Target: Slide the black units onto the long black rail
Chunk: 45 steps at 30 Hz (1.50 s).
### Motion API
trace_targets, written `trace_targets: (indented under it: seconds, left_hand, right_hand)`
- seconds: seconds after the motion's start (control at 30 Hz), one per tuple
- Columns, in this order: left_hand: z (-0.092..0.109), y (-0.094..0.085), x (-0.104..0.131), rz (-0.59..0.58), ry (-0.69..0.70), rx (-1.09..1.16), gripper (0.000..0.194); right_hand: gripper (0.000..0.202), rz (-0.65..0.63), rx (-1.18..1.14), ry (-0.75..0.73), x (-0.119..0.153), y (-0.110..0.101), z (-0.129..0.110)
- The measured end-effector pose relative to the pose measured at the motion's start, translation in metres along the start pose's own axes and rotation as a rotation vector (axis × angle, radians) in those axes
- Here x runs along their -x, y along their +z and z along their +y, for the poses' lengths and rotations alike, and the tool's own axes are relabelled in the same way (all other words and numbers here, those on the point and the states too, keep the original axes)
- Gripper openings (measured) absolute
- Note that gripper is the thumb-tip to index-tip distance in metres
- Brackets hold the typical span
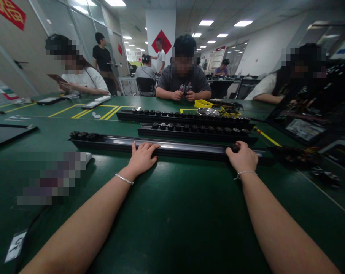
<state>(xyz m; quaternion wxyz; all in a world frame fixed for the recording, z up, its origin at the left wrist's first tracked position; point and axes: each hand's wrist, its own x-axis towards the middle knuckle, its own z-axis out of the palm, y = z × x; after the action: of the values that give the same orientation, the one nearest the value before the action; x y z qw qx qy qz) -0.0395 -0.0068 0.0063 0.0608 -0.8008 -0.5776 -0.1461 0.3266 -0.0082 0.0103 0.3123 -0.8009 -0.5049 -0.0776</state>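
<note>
A long black rail point(186, 147) with a shiny channel lies across the green table, several small black parts point(83, 135) standing at its left end. Resting on the rail left of its middle is my left hand point(143, 156), fingers spread, holding nothing. Near the rail's right part, my right hand point(242, 156) has its thumb and fingers closed round a small black part point(234, 148). Behind lie two more black rails, a nearer one point(189, 132) and a farther one point(172, 117), each bearing a row of small black parts.
Yellow trays point(203, 104), a round metal dish point(208, 112) and cables stand at the back. Dark parts and wires point(298, 156) lie at the right. A blurred-out device point(55, 179) is at the left. A person point(183, 76) sits opposite; others sit at both sides.
</note>
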Motion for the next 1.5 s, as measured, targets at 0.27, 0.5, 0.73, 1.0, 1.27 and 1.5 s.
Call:
trace_targets:
  seconds: [0.27,0.5,0.73,1.0,1.27,1.5]
  left_hand:
    - [0.001,0.000,0.000,-0.009,-0.011,-0.013,0.046]
    - [-0.001,0.000,0.000,0.001,0.003,-0.015,0.046]
    - [-0.002,0.001,0.000,0.011,0.013,-0.012,0.045]
    - [-0.002,0.001,0.000,0.004,0.010,-0.027,0.044]
    - [-0.001,0.001,0.000,0.001,0.012,-0.036,0.045]
    - [-0.001,0.000,0.000,-0.006,0.005,-0.030,0.046]
  right_hand:
    - [0.046,0.063,-0.034,0.012,-0.003,0.005,0.004]
    - [0.042,0.080,-0.024,0.045,-0.002,0.003,0.003]
    - [0.042,0.091,-0.010,0.088,-0.005,0.003,0.009]
    - [0.042,0.072,-0.002,0.092,-0.005,0.003,0.009]
    - [0.042,0.083,-0.007,0.096,-0.006,0.004,0.011]
    - [0.041,0.118,-0.020,0.099,-0.008,0.005,0.016]
